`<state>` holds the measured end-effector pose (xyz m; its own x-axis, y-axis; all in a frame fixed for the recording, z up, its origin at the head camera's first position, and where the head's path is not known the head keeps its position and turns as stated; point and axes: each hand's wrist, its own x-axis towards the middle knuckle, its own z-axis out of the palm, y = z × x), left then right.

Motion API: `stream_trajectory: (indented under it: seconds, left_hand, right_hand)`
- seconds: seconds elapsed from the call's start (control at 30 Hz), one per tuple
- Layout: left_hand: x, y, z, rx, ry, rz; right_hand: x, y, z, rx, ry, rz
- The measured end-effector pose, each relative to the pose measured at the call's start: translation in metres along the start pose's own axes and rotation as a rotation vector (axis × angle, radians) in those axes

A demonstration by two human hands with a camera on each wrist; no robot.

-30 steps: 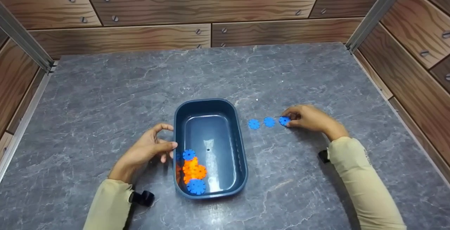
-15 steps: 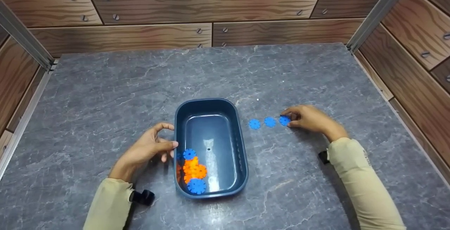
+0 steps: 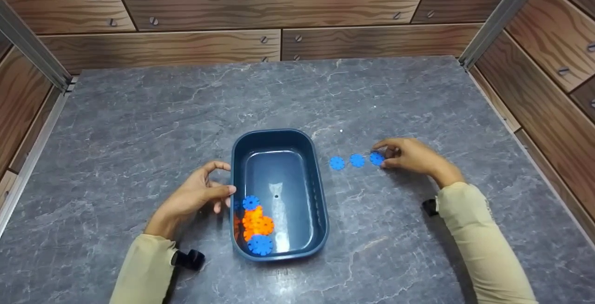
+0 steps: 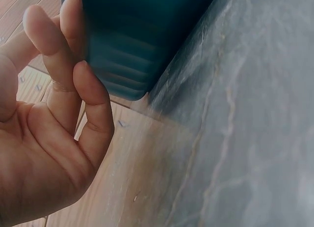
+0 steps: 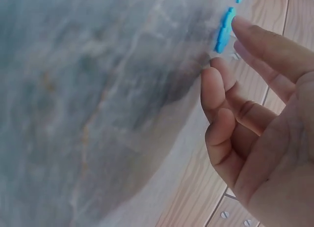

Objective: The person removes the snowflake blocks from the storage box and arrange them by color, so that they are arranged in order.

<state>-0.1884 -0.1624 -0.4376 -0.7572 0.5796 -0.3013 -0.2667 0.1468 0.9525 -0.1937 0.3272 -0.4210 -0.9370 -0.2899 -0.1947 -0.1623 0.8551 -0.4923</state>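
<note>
A dark blue plastic tub (image 3: 320, 201) stands on the table. My left hand (image 3: 190, 194) rests at its left wall, fingers loosely bent, with the thumb tip right at the rim; in the left wrist view the fingertips overlap the tub's outer side. To the tub's right, three blue notched discs lie in a row: one nearest the tub (image 3: 337, 163), a middle disc (image 3: 357, 160) and a right-hand disc (image 3: 375, 158). My right hand (image 3: 409, 156) holds the right-hand disc by its edge between thumb and forefinger. Inside the tub are orange notched discs (image 3: 258, 224) and blue notched discs (image 3: 260, 245).
The table (image 3: 186, 104) has a grey marble-patterned top. Wood-patterned panels (image 3: 265, 4) close it in at the back and sides, with metal posts (image 3: 499, 16) in the rear corners. A black strap piece (image 3: 188, 261) sits at the left cuff.
Hands, tub and discs keep their places. Only a very slight shift of the whole head view shows.
</note>
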Motion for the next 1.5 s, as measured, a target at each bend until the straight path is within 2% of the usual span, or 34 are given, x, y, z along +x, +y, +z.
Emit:
stream_trajectory:
  seconds: [0.17,0.4,0.6,0.93,1.33,1.5]
  left_hand:
    - [0.0,0.0,0.0,0.001,-0.007,-0.001]
    - [0.0,0.0,0.0,-0.013,0.0,-0.002]
    - [0.0,0.0,0.001,-0.021,0.0,0.0]
    - [0.001,0.001,0.001,-0.016,0.0,0.0]
    - [0.001,0.0,0.0,-0.023,0.004,0.001]
    - [0.001,0.0,0.0,-0.02,0.0,0.007]
  right_hand:
    - [-0.005,-0.005,-0.004,0.047,0.031,-0.005]
    - [-0.009,-0.016,-0.008,0.086,0.09,-0.08]
    - [-0.007,-0.029,-0.005,0.112,0.118,-0.098]
    - [-0.006,-0.058,0.002,0.214,0.104,-0.165]
    - [-0.005,-0.086,0.017,0.298,0.067,-0.313]
    - [-0.003,-0.097,0.024,0.32,0.028,-0.363]
